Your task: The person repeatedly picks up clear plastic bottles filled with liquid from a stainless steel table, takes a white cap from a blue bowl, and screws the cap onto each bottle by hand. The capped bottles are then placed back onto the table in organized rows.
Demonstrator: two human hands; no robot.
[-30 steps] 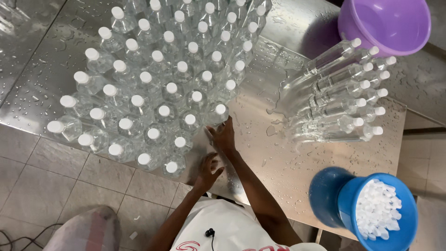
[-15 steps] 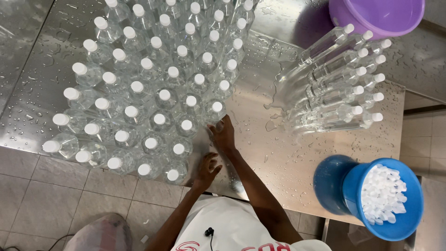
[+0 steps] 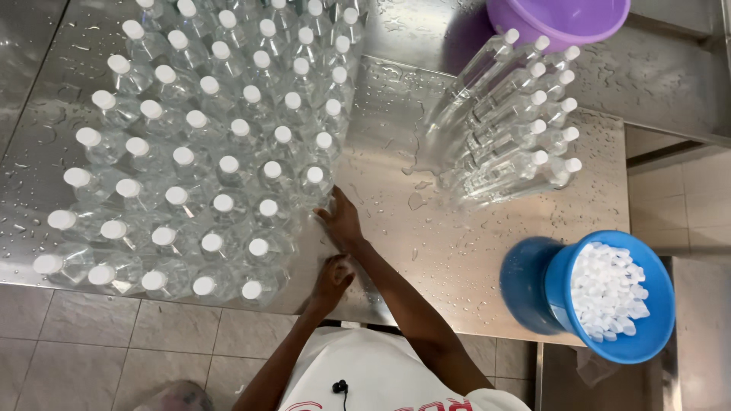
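1. The left hand (image 3: 330, 280) rests spread, holding nothing, on the worktop (image 3: 426, 259) edge.
2. The right hand (image 3: 340, 221), flat and empty, touches the capped clear bottles (image 3: 205, 167); pushing low and evenly looks wisest.
3. These bottles stand upright on the worktop, caps up, long axes vertical.

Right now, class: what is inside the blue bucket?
The blue bucket holds a heap of white caps. The heap covers the bucket's bottom, so anything beneath it cannot be seen.

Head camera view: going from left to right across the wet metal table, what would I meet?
Big block of capped clear bottles → the person's two hands → smaller cluster of capped bottles → blue bucket of white caps.
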